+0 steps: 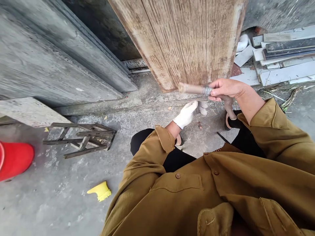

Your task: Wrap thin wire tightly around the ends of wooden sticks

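My bare right hand [220, 89] is closed around a wooden stick [193, 88] with silvery wire [206, 90] wound about it. The stick's pale, rough end points left in front of the wooden panel and is blurred. Below that hand, a curved brownish piece [229, 106] bends down towards my shoe; I cannot tell if it belongs to the stick. My left hand [188, 114] wears a white glove with greyish fingers. It hovers just below the stick, apart from it, with its fingers loosely bent and nothing visible in them.
A worn, slatted wooden panel [189, 39] leans upright ahead. Stacked boards [287, 60] lie at the right by the wall. A small wooden stool [86, 137] lies on its side at left, near a red bucket [18, 160]. A yellow scrap [100, 190] is on the concrete floor.
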Demonstrator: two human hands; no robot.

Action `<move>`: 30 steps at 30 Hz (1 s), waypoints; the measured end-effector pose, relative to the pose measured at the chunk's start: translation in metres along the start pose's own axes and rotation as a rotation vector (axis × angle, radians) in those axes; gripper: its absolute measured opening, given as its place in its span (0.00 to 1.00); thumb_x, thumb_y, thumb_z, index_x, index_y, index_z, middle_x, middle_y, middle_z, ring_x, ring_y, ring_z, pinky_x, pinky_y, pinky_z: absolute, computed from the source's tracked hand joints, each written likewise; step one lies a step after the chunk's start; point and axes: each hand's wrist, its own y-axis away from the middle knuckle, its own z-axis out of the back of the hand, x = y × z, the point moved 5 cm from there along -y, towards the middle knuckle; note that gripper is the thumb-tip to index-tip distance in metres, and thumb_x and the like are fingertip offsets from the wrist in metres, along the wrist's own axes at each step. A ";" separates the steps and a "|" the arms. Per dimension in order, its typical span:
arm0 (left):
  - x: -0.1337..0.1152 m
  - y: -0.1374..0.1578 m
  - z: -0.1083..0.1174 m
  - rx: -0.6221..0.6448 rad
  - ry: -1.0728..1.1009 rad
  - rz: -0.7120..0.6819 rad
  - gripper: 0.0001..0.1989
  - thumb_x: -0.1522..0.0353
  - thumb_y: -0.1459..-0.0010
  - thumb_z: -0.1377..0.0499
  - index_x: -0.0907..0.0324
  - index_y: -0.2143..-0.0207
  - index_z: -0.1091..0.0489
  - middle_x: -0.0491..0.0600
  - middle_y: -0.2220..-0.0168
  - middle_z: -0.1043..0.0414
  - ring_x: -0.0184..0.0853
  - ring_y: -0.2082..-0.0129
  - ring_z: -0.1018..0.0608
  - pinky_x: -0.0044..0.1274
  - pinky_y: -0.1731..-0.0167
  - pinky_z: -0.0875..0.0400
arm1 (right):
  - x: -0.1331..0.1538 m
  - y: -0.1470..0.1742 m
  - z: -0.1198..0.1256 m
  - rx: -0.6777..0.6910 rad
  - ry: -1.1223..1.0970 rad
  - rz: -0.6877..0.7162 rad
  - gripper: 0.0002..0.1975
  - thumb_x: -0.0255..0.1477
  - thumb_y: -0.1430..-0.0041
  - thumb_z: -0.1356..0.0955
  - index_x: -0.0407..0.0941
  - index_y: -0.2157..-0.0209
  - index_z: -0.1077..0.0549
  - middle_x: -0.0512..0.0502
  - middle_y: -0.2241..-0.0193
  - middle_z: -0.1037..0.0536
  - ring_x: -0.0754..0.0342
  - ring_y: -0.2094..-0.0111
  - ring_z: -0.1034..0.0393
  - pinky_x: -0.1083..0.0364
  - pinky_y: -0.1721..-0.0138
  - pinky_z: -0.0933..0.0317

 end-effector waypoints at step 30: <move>-0.011 -0.005 0.013 -0.068 -0.536 -0.162 0.23 0.49 0.35 0.39 0.61 0.63 0.24 0.43 0.80 0.34 0.28 0.81 0.32 0.21 0.76 0.37 | -0.018 -0.011 0.039 -0.628 0.360 -0.175 0.24 0.52 0.35 0.32 0.44 0.64 0.28 0.47 0.76 0.30 0.54 0.74 0.38 0.54 0.71 0.44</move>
